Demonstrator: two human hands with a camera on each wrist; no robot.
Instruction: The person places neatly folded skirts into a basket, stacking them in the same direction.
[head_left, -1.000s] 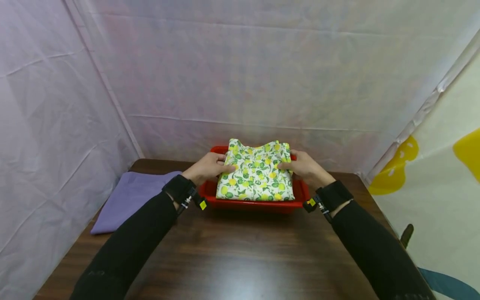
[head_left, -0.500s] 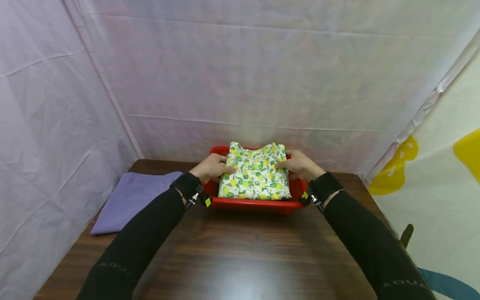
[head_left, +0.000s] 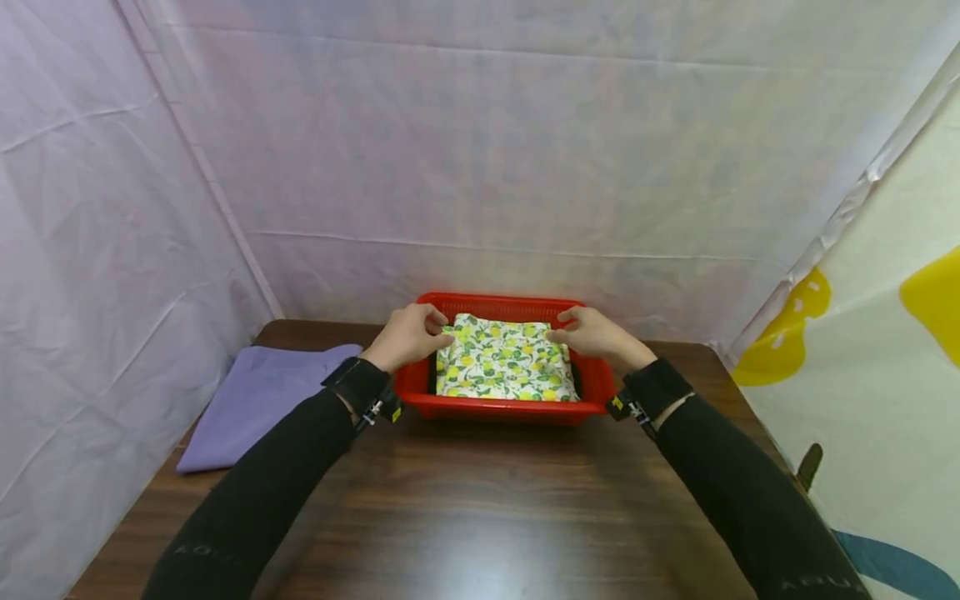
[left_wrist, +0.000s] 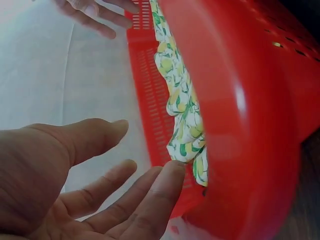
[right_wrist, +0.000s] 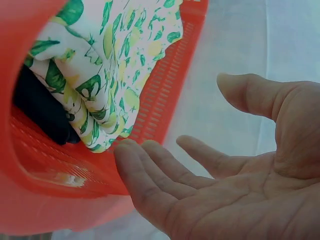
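A folded cloth with a lemon print (head_left: pixel 506 360) lies inside a red plastic basket (head_left: pixel 502 408) at the back of the table. Something black (right_wrist: pixel 42 107) shows beneath the cloth in the right wrist view. My left hand (head_left: pixel 408 337) hovers over the basket's left side, thumb and fingers apart with nothing between them. Over the right side is my right hand (head_left: pixel 600 335), its fingers spread and loosely bent, also holding nothing. Both wrist views show the fingertips close to the cloth's edges; whether any fingertip touches it I cannot tell.
A folded purple cloth (head_left: pixel 262 400) lies on the table's left side. The dark wooden table (head_left: pixel 480 500) extends in front of the basket. A pale fabric wall (head_left: pixel 480 167) rises right behind it.
Both hands have let go of the lemon-print cloth and moved slightly apart. The cloth has sunk lower and now lies flat in the basket, whose back wall shows.
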